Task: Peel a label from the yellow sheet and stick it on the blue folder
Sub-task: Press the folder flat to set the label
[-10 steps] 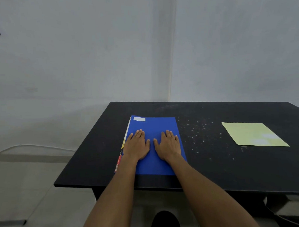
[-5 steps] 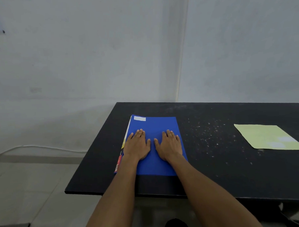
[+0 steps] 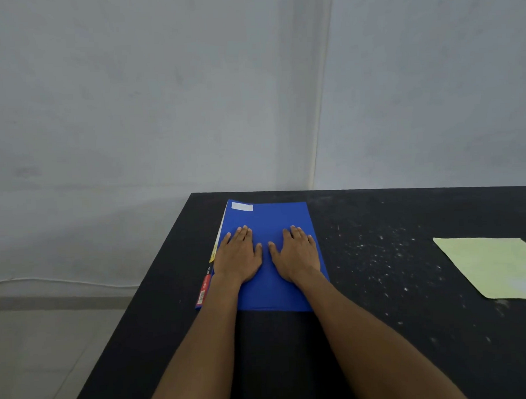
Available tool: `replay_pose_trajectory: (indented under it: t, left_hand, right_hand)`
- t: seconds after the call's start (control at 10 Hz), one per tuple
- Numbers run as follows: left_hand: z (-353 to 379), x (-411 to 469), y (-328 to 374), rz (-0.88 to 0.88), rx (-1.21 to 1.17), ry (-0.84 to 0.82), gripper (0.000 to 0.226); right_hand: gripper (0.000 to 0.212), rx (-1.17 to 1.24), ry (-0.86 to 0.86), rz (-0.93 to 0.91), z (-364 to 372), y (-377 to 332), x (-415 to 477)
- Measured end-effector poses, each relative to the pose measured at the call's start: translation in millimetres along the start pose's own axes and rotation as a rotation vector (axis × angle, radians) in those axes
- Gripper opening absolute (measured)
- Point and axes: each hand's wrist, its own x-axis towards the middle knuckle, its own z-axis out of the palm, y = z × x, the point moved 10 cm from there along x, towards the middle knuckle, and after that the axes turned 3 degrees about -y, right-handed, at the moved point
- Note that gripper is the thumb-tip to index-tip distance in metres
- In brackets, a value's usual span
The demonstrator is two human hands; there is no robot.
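Observation:
A blue folder (image 3: 274, 217) lies flat near the left end of the black table (image 3: 382, 330). A white label (image 3: 242, 206) sits at the folder's far left corner. My left hand (image 3: 238, 256) and my right hand (image 3: 297, 253) rest palm down on the folder, side by side, fingers flat and holding nothing. The yellow sheet (image 3: 496, 266) lies on the table at the far right, partly cut off by the frame edge, well away from both hands.
White specks are scattered on the table between the folder and the yellow sheet. The table's left edge runs just beside the folder's spine. Grey walls stand behind the table, and pale floor shows at the left.
Both hands stay flat on the folder. The view has shifted left, so the yellow sheet now sits further toward the right edge of the frame.

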Motion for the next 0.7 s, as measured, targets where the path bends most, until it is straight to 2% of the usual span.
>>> replay_pose_trajectory:
  t: [0.3,0.7]
  left_hand:
    - [7.5,46.4,-8.4,0.007,-0.015,-0.002,0.062]
    - [7.3,66.0,-13.1,-0.007,-0.006,-0.003,0.063]
  right_hand:
    - [0.071,-0.002,0.006,0.003,3.7,3.2,44.8]
    - [0.071,-0.010,0.010,-0.010,4.1,1.8,67.8]
